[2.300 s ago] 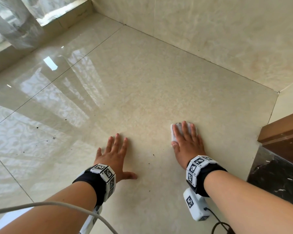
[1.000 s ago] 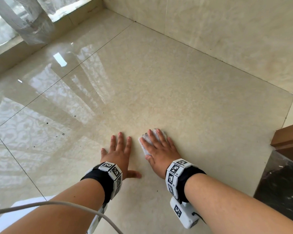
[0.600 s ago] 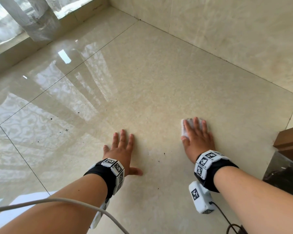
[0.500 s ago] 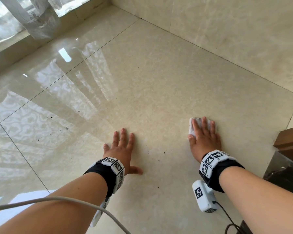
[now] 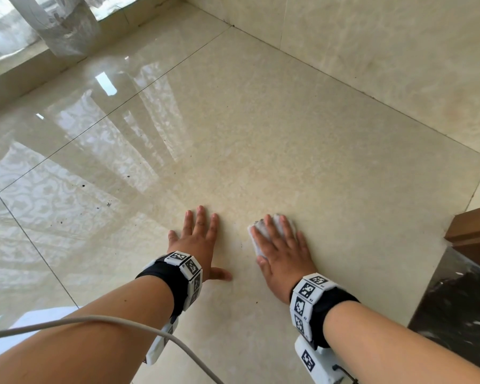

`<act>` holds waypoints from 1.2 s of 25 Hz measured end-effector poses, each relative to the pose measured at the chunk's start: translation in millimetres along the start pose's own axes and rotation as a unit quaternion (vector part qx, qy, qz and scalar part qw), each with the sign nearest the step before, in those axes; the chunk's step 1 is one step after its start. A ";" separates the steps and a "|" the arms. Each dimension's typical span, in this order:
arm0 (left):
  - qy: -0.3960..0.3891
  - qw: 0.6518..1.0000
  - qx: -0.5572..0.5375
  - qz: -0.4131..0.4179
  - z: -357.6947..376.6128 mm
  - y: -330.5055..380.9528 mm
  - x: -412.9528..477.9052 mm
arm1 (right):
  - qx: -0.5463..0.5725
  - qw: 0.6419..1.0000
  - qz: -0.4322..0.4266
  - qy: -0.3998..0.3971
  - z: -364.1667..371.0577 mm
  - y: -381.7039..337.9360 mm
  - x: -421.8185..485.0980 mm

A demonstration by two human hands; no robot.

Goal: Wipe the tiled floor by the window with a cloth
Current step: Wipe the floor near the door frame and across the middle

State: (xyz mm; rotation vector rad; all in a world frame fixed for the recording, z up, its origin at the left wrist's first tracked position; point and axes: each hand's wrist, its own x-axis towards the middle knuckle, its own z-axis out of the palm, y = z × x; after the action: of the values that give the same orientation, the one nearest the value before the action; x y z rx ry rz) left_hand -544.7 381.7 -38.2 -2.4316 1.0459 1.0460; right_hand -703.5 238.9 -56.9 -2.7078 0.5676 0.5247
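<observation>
A small white cloth (image 5: 257, 236) lies on the glossy beige tiled floor (image 5: 288, 139), mostly hidden under my right hand (image 5: 281, 253). That hand presses the cloth flat with its fingers straight and spread. My left hand (image 5: 198, 242) rests palm down on the bare tile just to the left of it, fingers straight, thumb out to the right. The two hands are a short gap apart. Both wrists wear black bands with white marker blocks.
A window sill (image 5: 53, 65) and a sheer curtain (image 5: 58, 26) run along the top left. A tiled wall (image 5: 385, 51) bounds the far side. A brown wooden edge (image 5: 474, 228) over a dark surface (image 5: 460, 314) stands at the right. Dark specks (image 5: 108, 204) dot the floor at left. A grey cable (image 5: 150, 328) crosses my left forearm.
My right hand has slid the cloth leftward across the tile, back toward my left hand, after a sweep out to the right. My left hand has stayed planted.
</observation>
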 end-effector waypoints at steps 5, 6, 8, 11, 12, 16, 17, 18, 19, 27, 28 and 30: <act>0.008 1.000 -0.022 -0.014 1.7 -18.0 3.2 | -0.042 0.994 -0.096 -0.028 7.5 -41.6 8.8; 0.009 1.000 -0.024 -0.017 1.6 -23.6 4.0 | -0.045 0.992 -0.109 -0.034 8.5 -48.1 11.8; 0.008 0.999 -0.025 -0.023 0.2 -33.1 5.1 | -0.045 0.990 -0.129 -0.045 7.8 -55.9 18.2; 0.012 0.999 -0.029 -0.036 -4.9 -48.1 8.4 | -0.034 0.990 -0.134 -0.043 1.7 -59.5 34.9; 0.014 0.999 -0.030 -0.040 -7.2 -52.4 9.9 | -0.026 0.992 -0.119 -0.034 -2.4 -57.5 42.0; 0.020 0.998 -0.036 -0.054 -13.9 -66.6 12.9 | 0.002 1.000 -0.020 0.009 -27.2 -35.8 77.4; 0.020 0.998 -0.035 -0.057 -14.6 -69.1 12.9 | 0.006 1.000 0.000 0.012 -33.7 -28.6 86.3; 0.020 0.997 -0.035 -0.059 -15.0 -70.5 12.8 | 0.009 1.000 0.020 0.016 -39.5 -21.0 94.1; 0.020 0.997 -0.035 -0.061 -15.5 -71.0 12.8 | 0.010 0.999 0.041 0.022 -44.5 -13.8 101.0; 0.034 0.997 -0.026 -0.062 -17.1 -73.7 12.1 | 0.027 0.994 0.102 0.033 -52.1 -15.6 124.8; 0.034 0.997 -0.025 -0.061 -17.4 -74.7 12.0 | 0.021 0.996 0.080 0.030 -51.2 -22.9 124.5; 0.038 0.997 -0.024 -0.057 -17.2 -76.8 11.9 | 0.012 0.999 0.019 0.022 -48.3 -41.9 123.0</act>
State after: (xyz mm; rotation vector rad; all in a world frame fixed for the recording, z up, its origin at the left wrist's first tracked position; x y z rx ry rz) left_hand -474.9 420.0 -36.1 -2.5545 0.9033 0.9611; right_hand -566.4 217.8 -55.4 -2.6970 0.6349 0.4655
